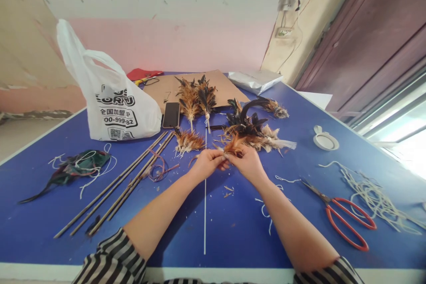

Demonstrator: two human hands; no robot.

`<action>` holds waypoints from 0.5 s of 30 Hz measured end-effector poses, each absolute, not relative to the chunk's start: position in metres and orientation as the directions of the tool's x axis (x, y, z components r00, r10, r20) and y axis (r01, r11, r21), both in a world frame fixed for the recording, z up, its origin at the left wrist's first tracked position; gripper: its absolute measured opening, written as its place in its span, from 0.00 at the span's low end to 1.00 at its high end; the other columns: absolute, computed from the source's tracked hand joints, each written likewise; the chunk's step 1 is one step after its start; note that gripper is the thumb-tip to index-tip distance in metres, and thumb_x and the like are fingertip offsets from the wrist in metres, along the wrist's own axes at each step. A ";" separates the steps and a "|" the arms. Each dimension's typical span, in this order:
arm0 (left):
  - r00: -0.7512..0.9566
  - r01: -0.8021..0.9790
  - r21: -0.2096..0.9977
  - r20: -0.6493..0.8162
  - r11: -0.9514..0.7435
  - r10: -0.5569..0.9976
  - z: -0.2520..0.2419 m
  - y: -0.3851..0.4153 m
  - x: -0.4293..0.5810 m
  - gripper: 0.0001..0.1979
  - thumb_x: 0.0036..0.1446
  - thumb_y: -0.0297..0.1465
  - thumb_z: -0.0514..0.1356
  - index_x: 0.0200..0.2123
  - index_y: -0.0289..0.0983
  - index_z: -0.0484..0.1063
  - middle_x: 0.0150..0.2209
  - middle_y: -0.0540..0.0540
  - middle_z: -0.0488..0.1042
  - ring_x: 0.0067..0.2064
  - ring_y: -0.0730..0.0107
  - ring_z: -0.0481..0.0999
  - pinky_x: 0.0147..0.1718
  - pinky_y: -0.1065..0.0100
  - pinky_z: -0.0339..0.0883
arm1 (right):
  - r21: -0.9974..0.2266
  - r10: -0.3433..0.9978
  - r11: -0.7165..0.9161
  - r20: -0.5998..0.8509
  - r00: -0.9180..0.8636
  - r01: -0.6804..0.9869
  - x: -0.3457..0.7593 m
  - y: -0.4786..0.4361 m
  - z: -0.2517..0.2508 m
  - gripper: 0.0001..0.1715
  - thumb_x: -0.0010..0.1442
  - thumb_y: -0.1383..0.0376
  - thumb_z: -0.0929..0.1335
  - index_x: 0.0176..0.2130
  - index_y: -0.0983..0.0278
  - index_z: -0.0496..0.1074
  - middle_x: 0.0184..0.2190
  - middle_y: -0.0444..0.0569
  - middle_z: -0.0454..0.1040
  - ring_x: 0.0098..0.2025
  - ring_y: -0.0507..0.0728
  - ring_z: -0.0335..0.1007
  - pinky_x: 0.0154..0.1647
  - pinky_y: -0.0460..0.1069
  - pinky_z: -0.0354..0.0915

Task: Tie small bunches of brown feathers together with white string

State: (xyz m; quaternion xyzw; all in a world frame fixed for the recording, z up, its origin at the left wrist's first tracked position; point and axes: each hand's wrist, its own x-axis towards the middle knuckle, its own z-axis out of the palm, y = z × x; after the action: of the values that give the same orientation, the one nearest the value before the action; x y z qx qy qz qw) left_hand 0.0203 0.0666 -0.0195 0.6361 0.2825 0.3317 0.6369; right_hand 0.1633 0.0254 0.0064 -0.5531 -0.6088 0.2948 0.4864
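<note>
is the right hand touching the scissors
Apart: the head view shows blue table between the right hand, which holds brown feathers, and the scissors.

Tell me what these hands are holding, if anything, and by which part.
Orange-brown feathers, pinched by the right hand, apparently near the quill ends; the left hand meets it there, its grip unclear.

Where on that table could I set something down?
The blue tabletop is bare between the brown-black feather pile and round white ring, and left of the near ends of the thin wooden sticks. Beyond the left hand and right hand, brown feather bunches crowd it.
</note>
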 end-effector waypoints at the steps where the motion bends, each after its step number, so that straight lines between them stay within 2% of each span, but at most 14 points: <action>1: 0.616 -0.058 0.997 0.082 -0.059 0.783 -0.020 0.066 0.021 0.14 0.50 0.37 0.57 0.33 0.32 0.73 0.27 0.44 0.74 0.28 0.71 0.73 0.27 0.70 0.68 | -0.904 0.961 0.207 0.259 0.094 0.375 0.163 0.026 0.006 0.09 0.47 0.63 0.66 0.30 0.67 0.71 0.23 0.46 0.72 0.25 0.53 0.66 0.27 0.47 0.62; 5: 0.604 -0.052 0.978 0.193 -0.203 0.773 -0.020 0.062 0.023 0.15 0.52 0.37 0.54 0.37 0.34 0.73 0.32 0.43 0.74 0.34 0.68 0.73 0.31 0.69 0.68 | -0.961 0.973 0.166 0.196 0.120 0.223 0.165 0.030 -0.001 0.11 0.46 0.64 0.66 0.32 0.67 0.71 0.25 0.47 0.72 0.25 0.52 0.66 0.26 0.47 0.63; 7: 0.612 -0.048 0.977 0.195 -0.210 0.767 -0.019 0.060 0.025 0.16 0.53 0.37 0.53 0.39 0.34 0.72 0.33 0.43 0.74 0.35 0.68 0.74 0.32 0.69 0.68 | -0.974 0.978 0.152 0.173 0.119 0.168 0.166 0.032 -0.005 0.11 0.46 0.64 0.66 0.32 0.67 0.70 0.24 0.46 0.72 0.23 0.51 0.65 0.25 0.46 0.63; 12: 0.590 0.016 0.997 0.054 -0.079 0.805 -0.015 0.058 0.023 0.16 0.49 0.39 0.56 0.35 0.31 0.73 0.30 0.42 0.75 0.27 0.70 0.74 0.27 0.69 0.67 | -0.953 0.967 0.205 0.232 0.104 0.225 0.166 0.030 -0.004 0.08 0.46 0.66 0.66 0.30 0.67 0.72 0.23 0.45 0.72 0.25 0.52 0.66 0.29 0.46 0.62; 15: 0.585 0.056 0.998 -0.063 0.037 0.809 -0.008 0.057 0.018 0.16 0.46 0.38 0.59 0.31 0.30 0.73 0.28 0.41 0.75 0.27 0.70 0.74 0.26 0.70 0.67 | -0.943 0.963 0.236 0.260 0.075 0.235 0.166 0.027 0.001 0.10 0.46 0.66 0.66 0.31 0.68 0.73 0.27 0.48 0.74 0.29 0.53 0.67 0.33 0.48 0.63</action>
State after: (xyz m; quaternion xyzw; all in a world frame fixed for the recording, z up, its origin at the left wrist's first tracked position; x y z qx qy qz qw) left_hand 0.0185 0.0569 -0.0083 0.6268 0.3448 0.2978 0.6321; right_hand 0.1658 0.0269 0.0009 -0.5118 -0.5852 0.3464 0.5249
